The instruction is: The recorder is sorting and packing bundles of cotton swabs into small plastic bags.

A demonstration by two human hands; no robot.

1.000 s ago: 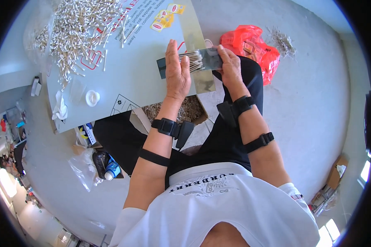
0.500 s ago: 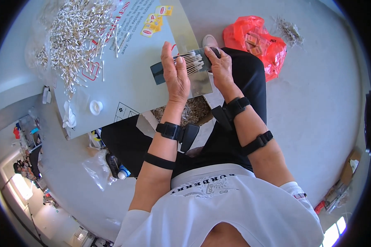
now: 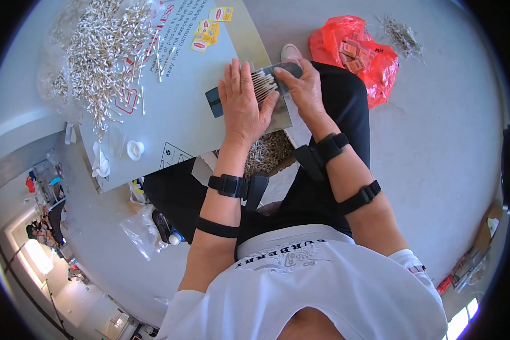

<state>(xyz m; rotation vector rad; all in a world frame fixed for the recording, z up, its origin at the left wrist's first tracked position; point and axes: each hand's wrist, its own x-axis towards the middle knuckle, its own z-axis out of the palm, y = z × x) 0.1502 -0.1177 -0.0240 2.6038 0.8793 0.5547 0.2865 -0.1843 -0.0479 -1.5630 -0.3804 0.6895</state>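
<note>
My left hand (image 3: 242, 105) lies stretched out, palm down, over a row of cotton swabs (image 3: 263, 85) near the table's right edge. Its fingers are straight and its thumb points toward the swab tips. A dark flat piece (image 3: 214, 102) shows to the left of this hand; whether it continues under the swabs is hidden. At the swabs' right end, my right hand (image 3: 306, 93) grips a smooth dark grey plate (image 3: 288, 69), thumb on top and the other fingers mostly out of sight.
A large heap of loose cotton swabs (image 3: 105, 56) covers the table's far left. Yellow packets (image 3: 205, 37) and a white round cap (image 3: 135, 149) lie on the table (image 3: 181, 107). Below its edge stands a box of swabs (image 3: 269, 150). A red bag (image 3: 379, 73) rests on the floor.
My left hand has turned from edge-on to palm down over the swabs, covering more of them. The right hand stays at the grey plate, its thumb slightly shifted.
</note>
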